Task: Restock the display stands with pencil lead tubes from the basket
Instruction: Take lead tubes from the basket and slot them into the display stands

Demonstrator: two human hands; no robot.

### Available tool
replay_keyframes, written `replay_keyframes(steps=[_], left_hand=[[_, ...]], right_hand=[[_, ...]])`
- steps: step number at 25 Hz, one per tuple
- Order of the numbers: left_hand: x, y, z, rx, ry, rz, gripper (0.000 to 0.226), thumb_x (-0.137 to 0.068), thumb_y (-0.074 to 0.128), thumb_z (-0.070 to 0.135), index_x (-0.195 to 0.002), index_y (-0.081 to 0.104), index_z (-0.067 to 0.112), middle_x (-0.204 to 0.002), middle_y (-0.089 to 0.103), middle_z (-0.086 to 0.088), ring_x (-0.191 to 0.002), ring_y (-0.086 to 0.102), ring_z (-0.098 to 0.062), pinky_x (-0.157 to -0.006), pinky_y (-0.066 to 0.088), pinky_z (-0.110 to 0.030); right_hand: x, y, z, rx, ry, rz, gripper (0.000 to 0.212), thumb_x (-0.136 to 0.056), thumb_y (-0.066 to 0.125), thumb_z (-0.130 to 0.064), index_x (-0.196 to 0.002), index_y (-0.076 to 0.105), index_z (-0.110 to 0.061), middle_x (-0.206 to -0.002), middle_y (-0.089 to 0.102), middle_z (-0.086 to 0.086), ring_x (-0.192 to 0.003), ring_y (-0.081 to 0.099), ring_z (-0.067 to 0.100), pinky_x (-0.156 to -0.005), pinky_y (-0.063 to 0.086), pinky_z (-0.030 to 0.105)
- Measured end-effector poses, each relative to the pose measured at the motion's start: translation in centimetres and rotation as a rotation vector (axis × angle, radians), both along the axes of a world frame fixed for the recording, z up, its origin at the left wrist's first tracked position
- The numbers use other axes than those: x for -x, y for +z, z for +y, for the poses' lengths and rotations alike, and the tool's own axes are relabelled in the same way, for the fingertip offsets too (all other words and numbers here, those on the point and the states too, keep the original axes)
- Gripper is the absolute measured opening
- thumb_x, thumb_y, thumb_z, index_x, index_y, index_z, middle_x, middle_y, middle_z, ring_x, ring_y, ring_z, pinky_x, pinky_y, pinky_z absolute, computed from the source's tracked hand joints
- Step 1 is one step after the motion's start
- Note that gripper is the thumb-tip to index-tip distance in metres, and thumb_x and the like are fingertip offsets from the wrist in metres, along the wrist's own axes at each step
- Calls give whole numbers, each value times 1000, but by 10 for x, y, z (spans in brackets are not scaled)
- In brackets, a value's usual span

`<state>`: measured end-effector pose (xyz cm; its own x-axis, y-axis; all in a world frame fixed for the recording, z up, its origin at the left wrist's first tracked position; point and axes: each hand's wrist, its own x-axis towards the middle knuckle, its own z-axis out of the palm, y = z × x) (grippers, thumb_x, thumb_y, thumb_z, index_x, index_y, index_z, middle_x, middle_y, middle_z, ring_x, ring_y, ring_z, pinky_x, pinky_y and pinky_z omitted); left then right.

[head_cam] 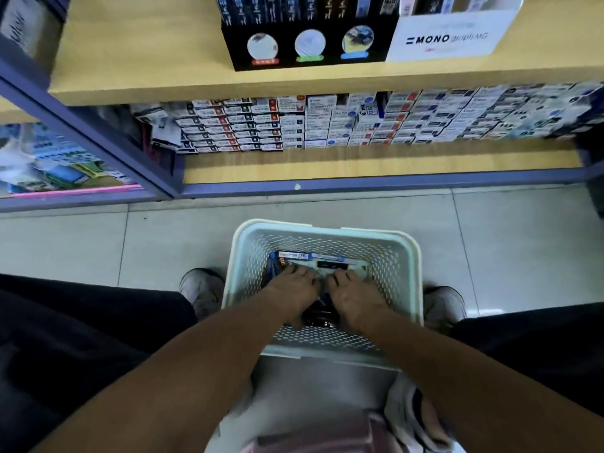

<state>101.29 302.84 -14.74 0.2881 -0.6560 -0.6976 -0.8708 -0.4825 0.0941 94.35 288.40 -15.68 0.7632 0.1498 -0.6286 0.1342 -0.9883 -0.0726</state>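
A pale green perforated basket (405,256) stands on the floor between my feet. Pencil lead tubes (310,256), blue and black, lie on its bottom. My left hand (291,286) and my right hand (356,289) are both down inside the basket, side by side, palms down on the tubes. Their fingers lie over the tubes; whether they grip any is hidden from me. Above, on the yellow shelf, stand a black display stand (307,44) with three round pictures and a white MONO display stand (447,37).
Below the yellow shelf (130,60), a lower shelf (359,165) holds several stacked rows of small boxes (327,125). Purple shelf frames (98,142) run at the left. The floor is pale tile (98,246). My dark trouser legs flank the basket.
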Motion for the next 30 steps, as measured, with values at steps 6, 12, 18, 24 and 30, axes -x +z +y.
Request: replay_keyframes(steps=[6, 12, 18, 24, 30], left_hand=[[-2, -12, -2, 85, 175, -53, 75, -83, 74, 40, -141, 41, 5, -139, 44, -16, -132, 39, -33, -110, 29, -44], [9, -29, -5, 59, 252, -112, 72, -81, 76, 34, -135, 41, 3, -135, 46, -19, -127, 42, -35, -108, 33, -45], [16, -37, -10, 28, 315, -150, 81, -80, 79, 33, -140, 38, 0, -138, 41, -20, -129, 39, -35, -106, 35, -46], [13, -40, -7, 84, 263, -165, 77, -82, 75, 42, -137, 39, 2, -136, 49, -20, -126, 45, -36, -106, 33, -47], [14, -42, -7, 80, 275, -197, 66, -85, 71, 36, -135, 45, 0, -130, 55, -21, -121, 50, -36, -105, 36, -44]], right_hand=[[-11, -5, -3, -74, -135, -87, 60, -83, 73, -23, -133, 43, -12, -136, 46, 9, -128, 44, 28, -95, 47, 39], [-6, -8, 7, -39, -153, -62, 53, -86, 65, -10, -134, 43, -7, -136, 44, 13, -128, 43, 30, -90, 49, 39], [-8, -12, 4, -31, -212, -88, 42, -87, 61, -7, -127, 49, -7, -133, 49, 12, -124, 48, 29, -90, 51, 38], [-11, -11, 7, 27, -308, -78, 34, -94, 50, -8, -128, 50, -5, -131, 52, 15, -121, 51, 31, -90, 50, 36], [-10, -17, 0, -15, -374, -14, 59, -86, 68, -20, -137, 42, -6, -136, 46, 14, -125, 48, 30, -94, 53, 38]])
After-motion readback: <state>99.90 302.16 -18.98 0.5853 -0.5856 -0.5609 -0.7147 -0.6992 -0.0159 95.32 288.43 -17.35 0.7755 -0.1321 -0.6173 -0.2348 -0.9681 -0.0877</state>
